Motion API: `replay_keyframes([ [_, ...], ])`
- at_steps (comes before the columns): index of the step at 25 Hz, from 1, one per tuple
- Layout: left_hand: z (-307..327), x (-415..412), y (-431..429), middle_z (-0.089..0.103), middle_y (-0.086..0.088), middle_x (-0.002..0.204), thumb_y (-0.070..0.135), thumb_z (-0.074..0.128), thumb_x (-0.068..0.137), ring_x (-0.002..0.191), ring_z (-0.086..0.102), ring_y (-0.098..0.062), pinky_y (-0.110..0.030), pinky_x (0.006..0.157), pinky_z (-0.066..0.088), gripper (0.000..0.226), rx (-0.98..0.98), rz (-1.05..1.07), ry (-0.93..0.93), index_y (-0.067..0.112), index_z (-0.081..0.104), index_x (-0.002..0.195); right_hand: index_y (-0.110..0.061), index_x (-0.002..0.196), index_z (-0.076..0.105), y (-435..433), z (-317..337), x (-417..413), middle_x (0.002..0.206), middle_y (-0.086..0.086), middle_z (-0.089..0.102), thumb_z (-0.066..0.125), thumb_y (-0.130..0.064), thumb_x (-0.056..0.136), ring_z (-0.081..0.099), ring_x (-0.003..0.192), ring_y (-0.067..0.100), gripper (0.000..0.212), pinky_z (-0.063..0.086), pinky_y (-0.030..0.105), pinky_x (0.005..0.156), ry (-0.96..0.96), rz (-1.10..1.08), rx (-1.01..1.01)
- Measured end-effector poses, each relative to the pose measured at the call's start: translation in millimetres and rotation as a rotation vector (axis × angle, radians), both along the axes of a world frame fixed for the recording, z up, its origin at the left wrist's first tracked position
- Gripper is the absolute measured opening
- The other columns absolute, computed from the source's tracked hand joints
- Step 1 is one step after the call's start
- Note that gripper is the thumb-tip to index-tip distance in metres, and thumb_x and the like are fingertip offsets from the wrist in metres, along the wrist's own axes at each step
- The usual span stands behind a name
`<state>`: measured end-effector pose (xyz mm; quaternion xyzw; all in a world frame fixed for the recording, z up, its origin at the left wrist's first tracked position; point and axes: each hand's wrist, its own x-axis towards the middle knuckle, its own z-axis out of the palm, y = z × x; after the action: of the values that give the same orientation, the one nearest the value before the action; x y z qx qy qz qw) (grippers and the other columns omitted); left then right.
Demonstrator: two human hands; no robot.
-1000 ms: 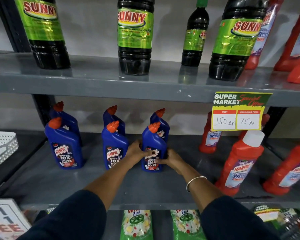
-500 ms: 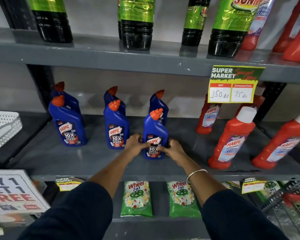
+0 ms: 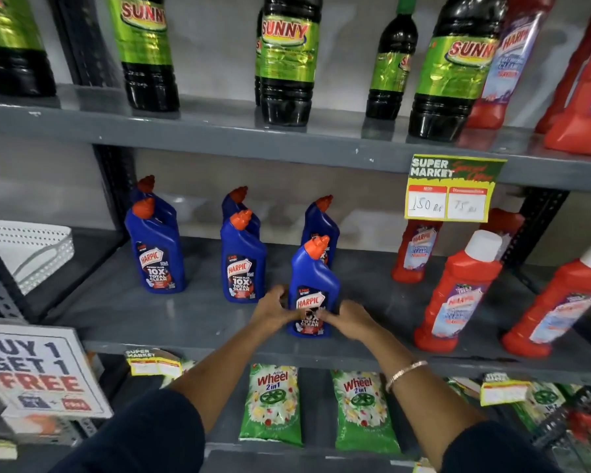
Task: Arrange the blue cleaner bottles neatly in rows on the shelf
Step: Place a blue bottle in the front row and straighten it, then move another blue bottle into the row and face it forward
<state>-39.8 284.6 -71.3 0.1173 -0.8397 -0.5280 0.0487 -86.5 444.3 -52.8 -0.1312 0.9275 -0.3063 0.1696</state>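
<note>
Several blue cleaner bottles with orange caps stand on the grey middle shelf (image 3: pixel 191 319) in pairs, one behind the other. The left front bottle (image 3: pixel 157 250) and the middle front bottle (image 3: pixel 243 264) stand upright and untouched. The right front bottle (image 3: pixel 313 278) stands nearer the shelf's front edge than those two. My left hand (image 3: pixel 273 310) grips its lower left side and my right hand (image 3: pixel 347 317) its lower right side, fingers over the label. Another blue bottle (image 3: pixel 321 223) stands behind it.
Red cleaner bottles (image 3: pixel 458 291) stand to the right on the same shelf. Dark bottles with green labels (image 3: pixel 287 59) fill the shelf above. A price tag (image 3: pixel 452 189) hangs from that shelf's edge. A white basket (image 3: pixel 28 247) sits far left. Green detergent packets (image 3: pixel 273 404) lie below.
The right front blue bottle has come forward toward the shelf's front edge, away from the bottle behind it, with both hands still on it. The camera view has shifted.
</note>
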Motion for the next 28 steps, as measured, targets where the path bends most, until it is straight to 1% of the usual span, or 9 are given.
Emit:
replay_keyframes([
  [2, -7.1, 8.3, -2.5, 0.058, -0.011, 0.123, 0.021, 0.072, 0.074, 0.112, 0.056, -0.025, -0.03, 0.089, 0.045, 0.054, 0.015, 0.147, 0.117, 0.004, 0.05, 0.12, -0.006, 0.097, 0.057, -3.3, 10.6, 14.1, 0.089, 0.012, 0.064, 0.053, -0.047, 0.085, 0.061, 0.073, 0.025, 0.043, 0.052, 0.035, 0.066, -0.095, 0.023, 0.144],
  [4, -9.2, 16.9, -16.8, 0.054, -0.013, 0.12, 0.021, 0.071, 0.075, 0.11, 0.052, -0.027, -0.032, 0.089, 0.044, 0.048, -0.001, 0.404, 0.257, 0.005, 0.052, 0.116, -0.01, 0.077, 0.053, -22.9, 16.5, 30.7, 0.074, 0.008, 0.058, 0.054, -0.045, 0.085, 0.059, 0.072, 0.027, 0.036, 0.048, 0.032, 0.062, -0.101, 0.094, 0.232],
  [7, -5.3, 19.7, -52.6, 0.046, -0.017, 0.12, 0.01, 0.071, 0.073, 0.114, 0.045, -0.03, -0.041, 0.098, 0.042, 0.048, -0.043, 0.57, 0.337, 0.003, 0.048, 0.115, -0.002, 0.098, 0.057, -74.9, 13.2, 46.5, 0.102, 0.017, 0.064, 0.053, -0.04, 0.087, 0.06, 0.101, 0.034, 0.04, 0.045, 0.036, 0.078, 0.132, 0.187, 0.278],
  [9, 2.0, 13.5, -78.3, 0.044, -0.018, 0.128, 0.005, 0.067, 0.076, 0.119, 0.044, -0.03, -0.037, 0.1, 0.038, 0.052, -0.007, 0.531, 0.287, 0.003, 0.044, 0.122, -0.004, 0.108, 0.054, -107.8, 8.4, 42.0, 0.114, 0.018, 0.063, 0.057, -0.034, 0.086, 0.059, 0.106, 0.034, 0.037, 0.047, 0.038, 0.082, 0.205, 0.142, 0.167],
  [12, 3.3, -4.6, -117.7, 0.049, -0.019, 0.133, 0.009, 0.065, 0.08, 0.122, 0.048, -0.031, -0.037, 0.1, 0.039, 0.055, -0.018, 0.397, 0.17, 0.001, 0.043, 0.128, -0.009, 0.12, 0.045, -144.0, -1.4, 21.0, 0.123, 0.015, 0.059, 0.064, -0.023, 0.081, 0.057, 0.113, 0.032, 0.046, 0.048, 0.044, 0.095, 0.155, -0.014, -0.039],
  [16, -2.9, -22.8, -147.0, 0.066, -0.019, 0.115, 0.016, 0.063, 0.082, 0.108, 0.061, -0.032, -0.038, 0.091, 0.048, 0.038, -0.043, 0.158, 0.058, 0.002, 0.055, 0.116, -0.007, 0.133, 0.035, -169.8, -2.7, 0.4, 0.137, 0.013, 0.05, 0.066, -0.015, 0.08, 0.049, 0.124, 0.03, 0.062, 0.039, 0.033, 0.099, 0.071, -0.161, -0.27],
  [18, -3.7, -26.7, -151.6, 0.067, -0.02, 0.113, 0.017, 0.063, 0.082, 0.105, 0.062, -0.033, -0.039, 0.089, 0.049, 0.036, -0.01, 0.128, 0.053, 0.001, 0.056, 0.113, -0.006, 0.129, 0.041, -176.1, -3.9, -5.8, 0.133, 0.014, 0.054, 0.065, -0.012, 0.081, 0.051, 0.121, 0.028, 0.055, 0.039, 0.028, 0.094, 0.059, -0.196, -0.349],
  [22, -7.6, -20.6, -156.6, 0.068, -0.018, 0.111, 0.02, 0.064, 0.081, 0.102, 0.064, -0.03, -0.038, 0.088, 0.051, 0.033, -0.032, 0.107, 0.094, 0.002, 0.058, 0.109, -0.005, 0.115, 0.053, -176.6, -16.3, -1.4, 0.116, 0.016, 0.065, 0.07, -0.016, 0.076, 0.06, 0.108, 0.029, 0.044, 0.046, 0.033, 0.087, 0.147, -0.286, -0.396],
  [28, -11.4, 16.2, -145.9, 0.069, -0.015, 0.109, 0.022, 0.065, 0.08, 0.099, 0.064, -0.028, -0.039, 0.084, 0.053, 0.031, -0.066, 0.123, 0.111, 0.006, 0.061, 0.106, -0.005, 0.111, 0.054, -163.3, -19.6, 32.7, 0.111, 0.015, 0.066, 0.073, -0.022, 0.073, 0.062, 0.102, 0.029, 0.045, 0.052, 0.044, 0.088, 0.193, -0.284, -0.375],
])
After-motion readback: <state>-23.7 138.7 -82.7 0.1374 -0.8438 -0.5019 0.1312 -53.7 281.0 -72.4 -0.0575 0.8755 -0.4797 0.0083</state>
